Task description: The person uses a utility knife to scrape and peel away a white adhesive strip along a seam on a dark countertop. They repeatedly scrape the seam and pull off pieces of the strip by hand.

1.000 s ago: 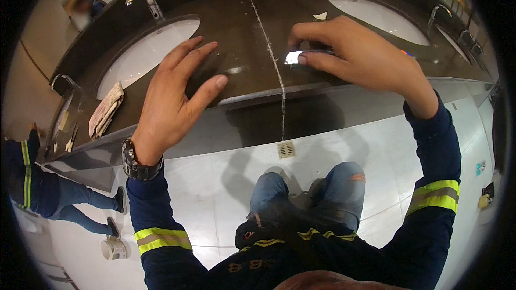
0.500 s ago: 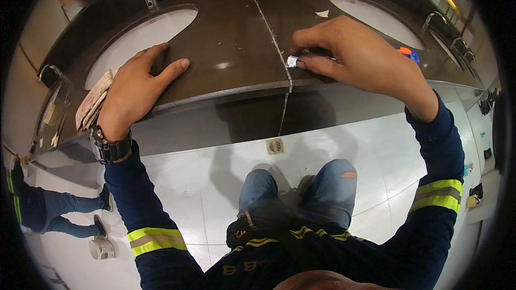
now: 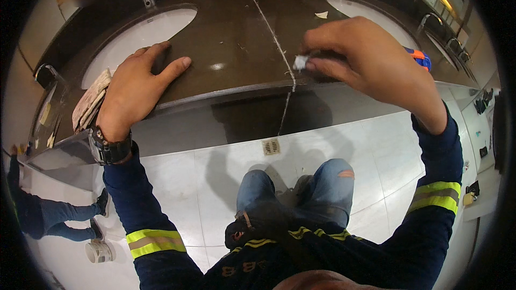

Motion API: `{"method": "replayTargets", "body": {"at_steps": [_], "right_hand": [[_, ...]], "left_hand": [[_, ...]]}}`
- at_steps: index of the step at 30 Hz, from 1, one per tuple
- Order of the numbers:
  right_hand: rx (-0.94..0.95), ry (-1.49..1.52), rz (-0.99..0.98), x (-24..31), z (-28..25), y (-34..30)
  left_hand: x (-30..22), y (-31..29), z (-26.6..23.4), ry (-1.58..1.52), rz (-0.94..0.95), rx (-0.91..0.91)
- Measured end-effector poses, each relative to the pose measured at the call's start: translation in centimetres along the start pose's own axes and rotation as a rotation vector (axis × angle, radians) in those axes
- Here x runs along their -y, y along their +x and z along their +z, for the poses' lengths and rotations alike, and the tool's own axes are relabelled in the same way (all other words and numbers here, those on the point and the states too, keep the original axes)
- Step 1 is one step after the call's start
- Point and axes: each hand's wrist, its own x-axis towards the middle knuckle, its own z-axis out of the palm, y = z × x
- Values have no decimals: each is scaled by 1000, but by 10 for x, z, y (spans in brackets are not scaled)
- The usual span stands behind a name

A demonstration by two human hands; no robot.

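Observation:
My left hand [image 3: 135, 87] lies on the dark countertop edge [image 3: 226, 91], fingers apart and nothing in them. A folded, stained pale cloth [image 3: 92, 99] sits against its outer side. Between thumb and curled fingers, my right hand [image 3: 371, 56] pinches a small whitish piece [image 3: 300, 63], blurred, its kind unclear. That piece is just right of a rough pale joint line [image 3: 271, 31] running across the counter and down its front. Part of a blue and orange object [image 3: 421, 59] shows behind my right wrist; my hand hides the rest.
Oval white basins, a left one [image 3: 145, 31] and a right one [image 3: 371, 15], are set into the counter, with chrome taps behind. A pale chip [image 3: 321, 15] and crumbs lie on top. At far left stands another person [image 3: 56, 212] near a white bucket [image 3: 99, 251].
My right hand has shifted a little to the right with the whitish piece, which is now blurred. My left hand keeps its place on the counter. The person at left has moved slightly.

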Motion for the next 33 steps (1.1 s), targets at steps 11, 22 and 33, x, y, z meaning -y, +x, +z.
{"method": "replayTargets", "body": {"at_steps": [11, 22, 33], "right_hand": [[-16, -183, -32, 19, 4, -7], [29, 257, 117, 5, 22, 6], [-308, 839, 414, 9, -41, -5]], "left_hand": [[0, 4, -5, 77, -99, 31], [3, 4, -1, 71, -76, 13], [-3, 4, -3, 35, -69, -6]]}}
